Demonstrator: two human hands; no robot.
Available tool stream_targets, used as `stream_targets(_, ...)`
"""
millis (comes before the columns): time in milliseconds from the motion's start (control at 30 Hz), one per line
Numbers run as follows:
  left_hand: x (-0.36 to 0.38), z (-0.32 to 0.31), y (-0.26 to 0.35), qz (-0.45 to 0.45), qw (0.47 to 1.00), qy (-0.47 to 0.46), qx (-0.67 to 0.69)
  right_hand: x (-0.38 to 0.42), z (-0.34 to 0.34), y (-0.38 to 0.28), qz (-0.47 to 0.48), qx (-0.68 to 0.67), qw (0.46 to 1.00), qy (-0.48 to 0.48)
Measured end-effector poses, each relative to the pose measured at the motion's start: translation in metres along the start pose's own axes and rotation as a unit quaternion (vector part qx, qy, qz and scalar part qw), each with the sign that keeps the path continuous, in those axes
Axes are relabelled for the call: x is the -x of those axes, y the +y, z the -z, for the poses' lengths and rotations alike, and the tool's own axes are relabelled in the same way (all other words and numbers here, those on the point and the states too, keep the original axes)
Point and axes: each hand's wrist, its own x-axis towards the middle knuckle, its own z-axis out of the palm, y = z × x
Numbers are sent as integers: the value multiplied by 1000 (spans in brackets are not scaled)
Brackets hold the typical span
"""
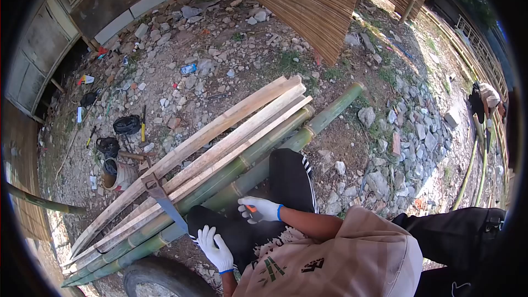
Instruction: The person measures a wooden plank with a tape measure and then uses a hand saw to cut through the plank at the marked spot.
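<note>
My left hand (214, 248), in a white glove with blue cuff, rests by my left knee, fingers stretched out and holding nothing. Above my lap, my right hand (259, 209), gloved the same way, is closed round a small orange-and-dark object (251, 209) whose kind I cannot make out. In front of my knees lie green bamboo poles (242, 163) side by side with pale wooden beams (220, 126). A handsaw (165, 203) lies across them, left of my left knee, its blade slanting toward me.
Tools and black bags (127, 125) lie at left beside a bucket (121, 175). A tyre (165, 275) is at the bottom. Rubble (418, 137) covers the ground at right. Woven bamboo mats (313, 5) stand behind. Another person (485, 99) is at the far right, near long poles.
</note>
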Motion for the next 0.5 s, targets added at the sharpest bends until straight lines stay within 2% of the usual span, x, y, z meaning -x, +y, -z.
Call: stream_targets(500, 1, 4, 2, -16, 999, 34, 13, 13, -7, -2, 18, 19, 999, 19)
